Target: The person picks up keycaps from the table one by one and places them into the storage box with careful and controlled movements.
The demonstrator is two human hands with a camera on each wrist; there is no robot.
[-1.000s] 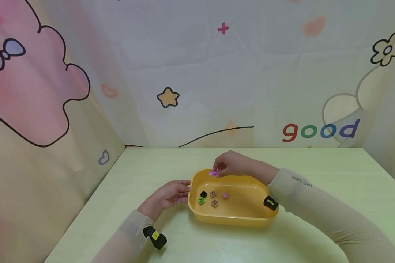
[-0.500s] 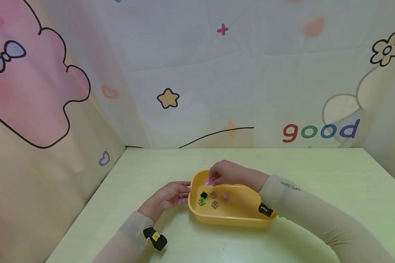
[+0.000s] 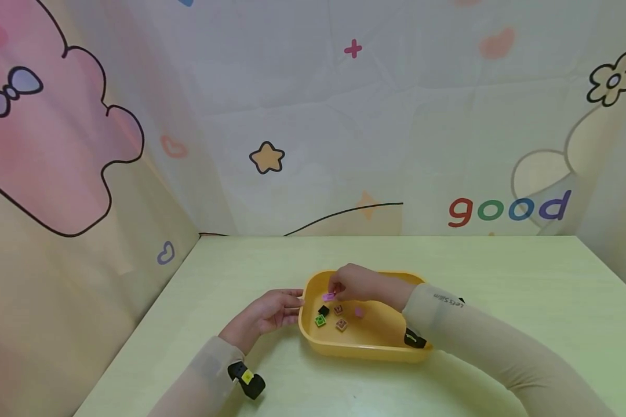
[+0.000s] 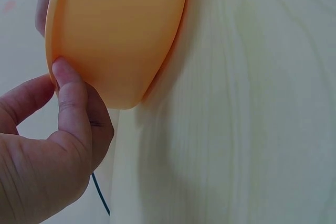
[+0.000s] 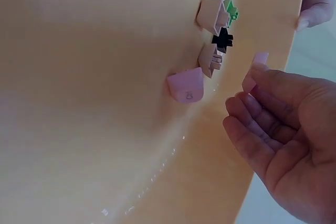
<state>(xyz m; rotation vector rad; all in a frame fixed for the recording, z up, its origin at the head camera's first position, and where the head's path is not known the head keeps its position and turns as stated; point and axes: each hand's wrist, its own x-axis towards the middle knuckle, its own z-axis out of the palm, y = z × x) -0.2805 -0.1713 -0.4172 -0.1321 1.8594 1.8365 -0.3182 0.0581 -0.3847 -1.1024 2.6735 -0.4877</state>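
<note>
Head view: your right hand (image 3: 357, 284) is over the left part of the yellow tub (image 3: 365, 351) and holds a pink cap (image 3: 328, 297). On the tub floor, toward the left end, lie a black cap (image 3: 324, 310), a green cap (image 3: 320, 321), two tan caps (image 3: 341, 324) and a second pink cap (image 3: 359, 313). Your left hand (image 3: 271, 311) is at the tub's left end.

Left wrist view: your left fingertips touch the tub at its rim; you cannot tell whether they pinch it.

Right wrist view: your right fingertips pinch the pink cap above the tub floor; the remaining fingers are partly bent.
</note>
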